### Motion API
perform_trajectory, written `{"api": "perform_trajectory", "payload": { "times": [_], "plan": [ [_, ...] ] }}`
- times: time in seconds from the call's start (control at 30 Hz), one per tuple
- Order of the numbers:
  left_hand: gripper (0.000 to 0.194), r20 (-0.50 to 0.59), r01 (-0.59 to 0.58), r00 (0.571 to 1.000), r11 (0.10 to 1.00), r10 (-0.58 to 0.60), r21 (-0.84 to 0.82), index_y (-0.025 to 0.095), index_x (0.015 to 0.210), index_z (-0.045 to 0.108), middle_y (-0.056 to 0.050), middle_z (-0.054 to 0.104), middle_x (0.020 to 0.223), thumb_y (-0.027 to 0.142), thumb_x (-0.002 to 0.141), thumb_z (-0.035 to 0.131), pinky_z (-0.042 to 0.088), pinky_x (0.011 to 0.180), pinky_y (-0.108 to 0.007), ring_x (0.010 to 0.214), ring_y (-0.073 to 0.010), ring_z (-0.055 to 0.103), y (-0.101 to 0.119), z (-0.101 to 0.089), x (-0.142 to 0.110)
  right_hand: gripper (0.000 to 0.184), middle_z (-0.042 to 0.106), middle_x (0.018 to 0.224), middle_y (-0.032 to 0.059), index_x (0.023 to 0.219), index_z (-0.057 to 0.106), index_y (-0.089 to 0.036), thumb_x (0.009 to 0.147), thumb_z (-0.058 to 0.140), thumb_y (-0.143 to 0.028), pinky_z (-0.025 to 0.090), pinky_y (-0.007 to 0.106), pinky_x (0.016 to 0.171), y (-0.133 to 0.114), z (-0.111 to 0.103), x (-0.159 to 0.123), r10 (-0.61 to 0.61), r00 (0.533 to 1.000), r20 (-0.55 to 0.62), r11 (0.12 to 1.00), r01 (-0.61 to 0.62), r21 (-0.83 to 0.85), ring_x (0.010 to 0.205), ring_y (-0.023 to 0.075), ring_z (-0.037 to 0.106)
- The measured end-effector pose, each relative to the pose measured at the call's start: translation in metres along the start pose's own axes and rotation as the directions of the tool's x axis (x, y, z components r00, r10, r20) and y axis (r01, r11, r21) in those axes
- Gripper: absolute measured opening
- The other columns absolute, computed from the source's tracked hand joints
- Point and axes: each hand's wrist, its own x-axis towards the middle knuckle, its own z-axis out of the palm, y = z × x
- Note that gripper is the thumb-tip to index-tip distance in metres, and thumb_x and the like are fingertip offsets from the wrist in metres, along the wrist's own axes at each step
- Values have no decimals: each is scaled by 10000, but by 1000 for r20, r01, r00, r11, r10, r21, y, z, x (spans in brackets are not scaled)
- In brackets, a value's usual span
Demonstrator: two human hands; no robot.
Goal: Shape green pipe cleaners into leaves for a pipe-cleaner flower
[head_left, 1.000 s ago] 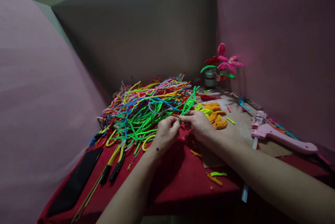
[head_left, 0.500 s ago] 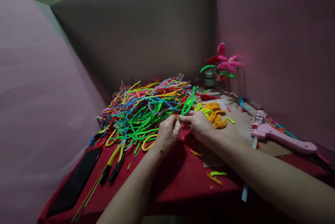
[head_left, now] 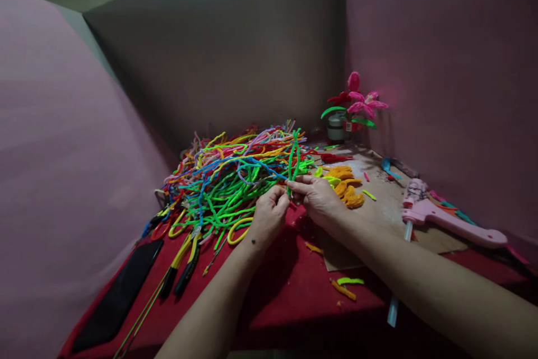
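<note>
A bent green pipe cleaner (head_left: 295, 154) stands upright between my two hands, forming a narrow leaf-like loop with its strands meeting at the top. My left hand (head_left: 271, 210) pinches its lower end with thumb and forefinger. From the other side my right hand (head_left: 315, 195) grips the same lower part, fingertips pressed together. The exact contact at the fingertips is partly hidden. Behind the hands lies a big heap of coloured pipe cleaners (head_left: 231, 180), green ones nearest. Orange fuzzy petals (head_left: 348, 188) lie just beyond my right hand.
Pliers (head_left: 187, 264) and a black phone-like slab (head_left: 120, 294) lie at left on the red cloth (head_left: 281, 303). A pink glue gun (head_left: 454, 219) rests at right on cardboard (head_left: 380, 208). Pink pipe-cleaner flowers (head_left: 367, 104) stand at the back. Small offcuts (head_left: 344, 289) lie in front.
The green loop has turned from leaning right to nearly upright. Both hands stay close together, with only slight finger movement.
</note>
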Motion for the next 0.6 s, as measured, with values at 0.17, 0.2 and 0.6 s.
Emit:
{"api": "perform_trajectory", "payload": {
  "times": [0.17, 0.2, 0.6],
  "plan": [
    [125, 14, 22, 1000, 1000, -22, -22, 171, 637, 480, 81, 370, 438, 228, 737, 430, 262, 411, -180, 367, -51, 318, 2, 1, -1, 245, 472, 420, -47, 565, 582, -117, 494, 770, -257, 268, 201, 352, -3, 1, -1, 34, 999, 39, 999, -34, -10, 366, 49, 384],
    [124, 16, 32, 999, 999, -32, -36, 171, 638, 477, 83, 367, 432, 228, 738, 432, 260, 406, -178, 360, -49, 313, 3, 1, -1, 247, 478, 422, -46, 568, 583, -116, 486, 774, -251, 273, 200, 353, -4, 1, -1, 39, 999, 33, 999, -39, 0, 368, 52, 391],
    [201, 133, 171, 980, 970, -149, -172, 143, 635, 546, 57, 432, 412, 321, 727, 527, 231, 348, -172, 322, -48, 327, 14, -8, -5, 217, 505, 417, -34, 523, 577, -115, 479, 763, -217, 236, 198, 376, -8, 2, -3, 65, 998, 8, 998, -65, 10, 367, 44, 384]
  ]
}}
